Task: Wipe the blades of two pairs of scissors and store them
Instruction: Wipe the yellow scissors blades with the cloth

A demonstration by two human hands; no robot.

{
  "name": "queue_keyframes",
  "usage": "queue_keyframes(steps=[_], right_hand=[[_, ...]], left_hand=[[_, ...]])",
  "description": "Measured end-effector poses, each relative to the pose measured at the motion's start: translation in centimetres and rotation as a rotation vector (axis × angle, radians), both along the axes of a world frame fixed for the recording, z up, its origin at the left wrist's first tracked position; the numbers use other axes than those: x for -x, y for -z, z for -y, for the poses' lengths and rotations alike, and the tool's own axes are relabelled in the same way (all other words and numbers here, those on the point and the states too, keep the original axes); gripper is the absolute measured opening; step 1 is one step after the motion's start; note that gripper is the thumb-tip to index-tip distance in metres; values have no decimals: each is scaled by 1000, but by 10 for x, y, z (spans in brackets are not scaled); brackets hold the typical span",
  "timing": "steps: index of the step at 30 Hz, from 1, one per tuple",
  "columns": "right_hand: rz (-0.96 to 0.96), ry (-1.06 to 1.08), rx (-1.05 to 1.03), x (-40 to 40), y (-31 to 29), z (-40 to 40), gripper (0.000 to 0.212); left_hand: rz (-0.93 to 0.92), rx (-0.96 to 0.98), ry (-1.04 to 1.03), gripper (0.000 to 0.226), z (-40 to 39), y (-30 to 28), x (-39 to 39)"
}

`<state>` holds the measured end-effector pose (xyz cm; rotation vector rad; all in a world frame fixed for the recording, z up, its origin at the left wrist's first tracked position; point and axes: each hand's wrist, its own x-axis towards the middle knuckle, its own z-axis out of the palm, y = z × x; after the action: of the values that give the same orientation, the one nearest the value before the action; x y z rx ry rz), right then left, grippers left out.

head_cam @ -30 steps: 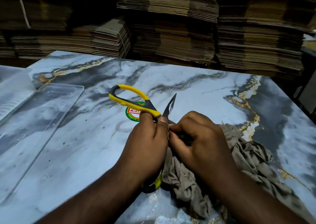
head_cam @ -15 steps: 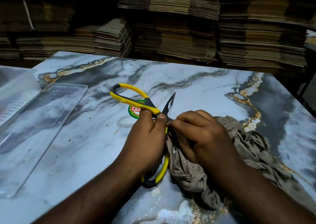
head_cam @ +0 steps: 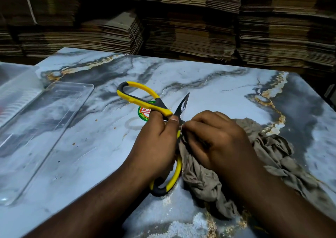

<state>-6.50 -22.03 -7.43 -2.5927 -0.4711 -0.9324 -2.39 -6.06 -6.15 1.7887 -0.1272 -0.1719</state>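
Wiping the lower blade is the step in hand, as far as I can judge, so keep your left hand (head_cam: 160,139) clamped where it is, fingers curled round the yellow-and-black scissors (head_cam: 145,103) near the pivot, with the scissors spread wide above the marbled tabletop (head_cam: 218,85). Your right hand (head_cam: 216,139) is closed on the grey-brown cloth (head_cam: 269,152), pinching a fold of it at the base of the blades; the blade it works on is hidden under your fingers, so I cannot tell how much of it is covered. Draw the cloth from pivot towards tip, along the flat and away from the edge, and keep your thumb behind the cutting side. The free blade (head_cam: 182,105) points up and away from you; mind it as you turn the scissors to do its other face.

Only one pair shows. The clear plastic tray (head_cam: 54,114) lies to your left, well apart, and looks the likely place for storing.

A round green, red and white sticker (head_cam: 143,113) on the tabletop sits partly behind the handle; "PREMIUM" can be made out on its rim, the rest is covered.
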Motion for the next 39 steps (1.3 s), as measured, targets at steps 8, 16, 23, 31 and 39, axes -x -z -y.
queue_keyframes(steps=[8, 16, 23, 31, 39], right_hand=[[12, 46, -104, 1, -1, -2, 8], [-24, 115, -140, 8, -8, 7, 6], [-118, 121, -117, 6, 1, -2, 14], [-74, 242, -327, 7, -12, 3, 9], [-223, 219, -181, 22, 0, 20, 13]], left_hand=[[34, -36, 19, 25, 1, -1, 2], [38, -12, 29, 25, 4, 4, -1], [31, -8, -7, 23, 1, 3, -1], [71, -35, 26, 22, 5, 4, -1], [111, -13, -33, 16, 2, 8, 0]])
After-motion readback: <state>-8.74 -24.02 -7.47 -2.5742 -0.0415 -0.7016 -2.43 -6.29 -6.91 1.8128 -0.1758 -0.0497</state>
